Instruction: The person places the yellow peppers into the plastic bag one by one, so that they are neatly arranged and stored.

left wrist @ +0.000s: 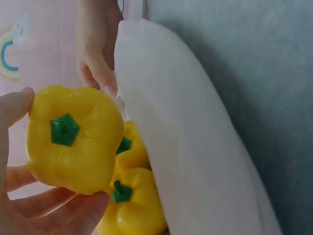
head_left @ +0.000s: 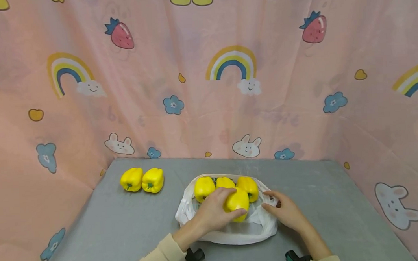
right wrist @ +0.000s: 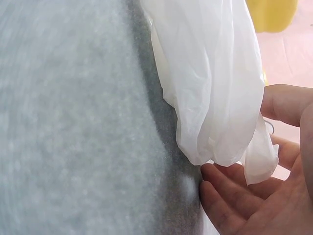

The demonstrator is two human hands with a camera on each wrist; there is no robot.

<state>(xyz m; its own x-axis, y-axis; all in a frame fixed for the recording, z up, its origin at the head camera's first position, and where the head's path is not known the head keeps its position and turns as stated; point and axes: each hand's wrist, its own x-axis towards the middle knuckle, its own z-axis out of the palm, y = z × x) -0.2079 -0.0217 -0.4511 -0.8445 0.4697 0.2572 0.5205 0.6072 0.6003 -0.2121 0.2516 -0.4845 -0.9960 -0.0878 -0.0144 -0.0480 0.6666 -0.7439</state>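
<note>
A white plastic bag (head_left: 232, 233) lies open on the grey table (head_left: 111, 230) with three yellow bell peppers (head_left: 226, 183) inside. My left hand (head_left: 213, 213) grips a fourth yellow pepper (head_left: 237, 202) over the bag's mouth; the left wrist view shows this pepper (left wrist: 73, 139) stem-up between thumb and fingers, above the bagged peppers (left wrist: 129, 205). My right hand (head_left: 284, 211) pinches the bag's right edge, and the right wrist view shows the thin plastic (right wrist: 215, 93) between thumb and fingers (right wrist: 234, 191).
Two more yellow peppers (head_left: 142, 180) sit side by side at the table's back left. A pink curtain (head_left: 206, 87) with rainbows and bunnies closes in the back and both sides. Bare grey tabletop (head_left: 340, 202) lies right of the bag.
</note>
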